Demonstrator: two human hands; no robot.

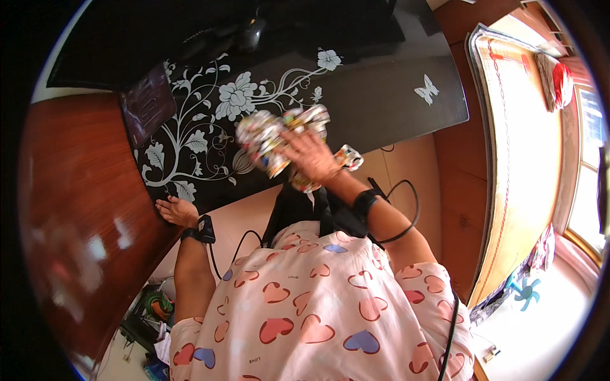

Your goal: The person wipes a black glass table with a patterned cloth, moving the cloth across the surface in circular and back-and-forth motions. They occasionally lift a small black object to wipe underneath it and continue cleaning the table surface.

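A crumpled multicoloured patterned cloth (267, 135) lies on a glossy black tabletop (391, 109) decorated with white flowers and leaves. My right hand (310, 155) presses flat on the cloth, fingers spread over it; both are slightly blurred. One end of the cloth hangs near the table's front edge, by my wrist. My left hand (176, 210) rests with fingers apart at the black table's near left corner, holding nothing. Both wrists wear black bands with cables.
A dark mouse pad (148, 105) lies at the table's left, and a computer mouse (251, 34) farther back. Reddish-brown wooden furniture (86, 181) adjoins on the left. On the right are a bed-like surface (524, 143) and a small blue fan (527, 294). Cables loop beside my arms.
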